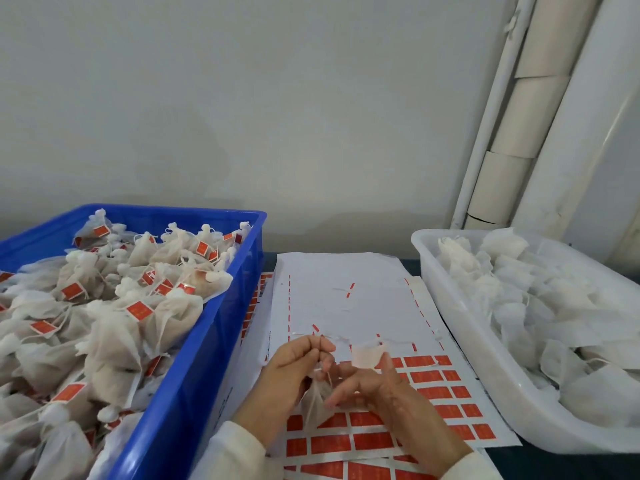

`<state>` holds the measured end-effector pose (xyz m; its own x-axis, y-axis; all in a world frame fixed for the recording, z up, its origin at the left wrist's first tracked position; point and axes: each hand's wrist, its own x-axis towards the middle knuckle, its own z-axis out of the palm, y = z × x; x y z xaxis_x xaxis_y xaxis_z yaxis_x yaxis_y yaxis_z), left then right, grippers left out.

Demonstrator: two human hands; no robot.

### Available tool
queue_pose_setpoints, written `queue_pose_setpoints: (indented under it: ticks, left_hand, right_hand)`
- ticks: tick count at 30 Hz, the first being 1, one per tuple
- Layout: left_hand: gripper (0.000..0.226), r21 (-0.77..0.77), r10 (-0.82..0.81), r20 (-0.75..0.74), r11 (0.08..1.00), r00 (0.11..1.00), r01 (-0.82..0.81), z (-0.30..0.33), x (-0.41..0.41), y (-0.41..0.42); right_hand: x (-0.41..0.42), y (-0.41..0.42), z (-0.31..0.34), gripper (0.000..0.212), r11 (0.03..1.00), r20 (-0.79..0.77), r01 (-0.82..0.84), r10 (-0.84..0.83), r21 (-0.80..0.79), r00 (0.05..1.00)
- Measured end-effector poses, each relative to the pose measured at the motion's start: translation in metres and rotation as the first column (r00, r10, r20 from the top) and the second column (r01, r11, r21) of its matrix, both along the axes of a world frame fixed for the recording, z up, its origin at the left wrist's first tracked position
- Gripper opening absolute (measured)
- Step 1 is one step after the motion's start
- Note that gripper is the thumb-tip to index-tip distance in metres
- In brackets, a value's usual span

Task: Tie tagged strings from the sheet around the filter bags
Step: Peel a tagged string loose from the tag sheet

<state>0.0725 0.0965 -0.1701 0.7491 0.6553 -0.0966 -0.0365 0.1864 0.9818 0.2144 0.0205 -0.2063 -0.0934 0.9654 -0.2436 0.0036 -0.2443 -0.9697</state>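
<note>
Two hands [294,368] [374,386], two bins – one blue [194,358], one white [450,323] – dozens of bags

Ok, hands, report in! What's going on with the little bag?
Left hand pinching string. Right hand working the filter bag with it. Tag sheet underneath, nothing blocking.

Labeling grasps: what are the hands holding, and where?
Left hand pinches the string above the filter bag; right hand holds the bag's neck. Exact contact is blurred.
</note>
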Motion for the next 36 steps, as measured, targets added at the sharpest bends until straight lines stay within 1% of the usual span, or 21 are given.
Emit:
queue_pose_setpoints:
  ticks: [1, 2, 3, 4, 5, 6, 7, 8, 9, 11, 12, 14, 16, 18, 20, 22, 25, 27, 30, 34, 36]
  left_hand:
    - [0.032, 0.023, -0.006, -0.015, 1.0, 1.0, 0.006, -0.001, 0.0, 0.0]
    - [0.031, 0.049, -0.003, -0.031, 0.999, 1.0, 0.004, -0.003, -0.001, 0.0]
    - [0.029, 0.08, 0.002, -0.048, 0.997, 0.999, 0.002, -0.004, 0.0, 0.001]
    - [0.026, 0.118, 0.009, -0.069, 0.993, 0.998, -0.001, -0.006, 0.0, 0.001]
    - [0.023, 0.159, 0.017, -0.092, 0.987, 0.996, -0.002, -0.008, 0.001, 0.001]
    - [0.022, 0.2, 0.03, -0.112, 0.98, 0.993, -0.007, -0.009, 0.001, 0.001]
    - [0.021, 0.235, 0.046, -0.126, 0.972, 0.991, -0.015, -0.01, 0.002, 0.001]
    - [0.021, 0.26, 0.061, -0.135, 0.965, 0.989, -0.024, -0.01, 0.002, 0.001]
    - [0.02, 0.269, 0.072, -0.14, 0.963, 0.988, -0.033, -0.01, 0.002, 0.001]
    - [0.017, 0.276, 0.077, -0.14, 0.96, 0.987, -0.035, -0.008, 0.002, 0.001]
    - [0.013, 0.298, 0.079, -0.145, 0.954, 0.986, -0.033, -0.008, 0.002, 0.001]
    - [0.006, 0.397, 0.093, -0.187, 0.918, 0.978, -0.011, -0.009, 0.002, -0.001]
    - [0.006, 0.496, 0.088, -0.216, 0.868, 0.972, 0.031, -0.011, 0.002, -0.004]
    - [0.009, 0.535, 0.075, -0.219, 0.843, 0.973, 0.055, -0.011, 0.003, -0.007]
    - [0.01, 0.565, 0.098, -0.213, 0.824, 0.972, 0.041, -0.009, 0.003, -0.008]
    - [0.011, 0.568, 0.115, -0.178, 0.823, 0.977, 0.007, -0.006, 0.002, -0.008]
    - [0.014, 0.512, 0.102, -0.1, 0.858, 0.99, -0.037, -0.003, 0.001, -0.008]
    - [0.014, 0.477, 0.105, -0.082, 0.877, 0.991, -0.054, -0.002, 0.0, -0.008]
    - [0.011, 0.445, 0.102, -0.091, 0.894, 0.991, -0.052, 0.0, -0.001, -0.007]
    - [0.009, 0.366, 0.027, -0.091, 0.931, 0.995, 0.009, 0.002, -0.002, -0.006]
    - [0.014, 0.314, -0.012, -0.082, 0.949, 0.997, 0.038, 0.005, -0.002, -0.008]
  right_hand:
    - [0.0, -0.003, -0.007, 0.049, 0.994, 0.04, -0.105, 0.104, 0.023, 0.994]
    - [0.005, -0.001, -0.01, 0.04, 0.997, 0.052, -0.074, 0.074, 0.0, 0.996]
    - [0.004, 0.005, -0.006, 0.023, 0.992, 0.064, 0.1, -0.095, -0.076, 0.993]
    - [0.005, 0.005, -0.004, 0.021, 0.982, 0.036, 0.175, -0.173, -0.076, 0.984]
    - [0.006, 0.0, -0.001, 0.043, 0.964, 0.021, 0.253, -0.252, -0.076, 0.967]
    - [0.009, -0.006, 0.0, 0.066, 0.964, 0.066, 0.264, -0.261, -0.031, 0.963]
    - [0.008, -0.01, 0.007, 0.081, 0.961, 0.09, 0.278, -0.277, 0.006, 0.957]
    - [0.008, -0.011, 0.01, 0.088, 0.964, 0.101, 0.266, -0.268, 0.025, 0.958]
    - [0.007, -0.01, 0.015, 0.089, 0.968, 0.127, 0.242, -0.248, 0.065, 0.96]
    - [0.007, -0.014, 0.024, 0.085, 0.973, 0.125, 0.209, -0.22, 0.097, 0.967]
    - [0.009, -0.017, 0.025, 0.084, 0.969, 0.104, 0.217, -0.229, 0.117, 0.968]
    - [0.013, -0.022, 0.025, 0.09, 0.947, 0.072, 0.243, -0.263, 0.212, 0.962]
    - [0.015, -0.028, 0.024, 0.091, 0.922, 0.062, 0.264, -0.293, 0.283, 0.954]
    - [0.014, -0.033, 0.024, 0.089, 0.904, 0.034, 0.294, -0.32, 0.311, 0.947]
    - [0.012, -0.034, 0.025, 0.089, 0.888, 0.019, 0.319, -0.344, 0.331, 0.939]
    - [0.009, -0.034, 0.028, 0.088, 0.869, -0.022, 0.369, -0.384, 0.33, 0.923]
    - [0.006, -0.034, 0.027, 0.069, 0.826, -0.121, 0.456, -0.442, 0.331, 0.889]
    - [0.002, -0.034, 0.026, 0.061, 0.799, -0.192, 0.497, -0.459, 0.337, 0.867]
    - [-0.003, -0.034, 0.025, 0.056, 0.773, -0.254, 0.526, -0.462, 0.354, 0.85]
    - [-0.004, -0.035, 0.029, 0.055, 0.782, -0.225, 0.499, -0.445, 0.375, 0.867]
    - [-0.003, -0.034, 0.033, 0.052, 0.786, -0.212, 0.499, -0.452, 0.365, 0.867]
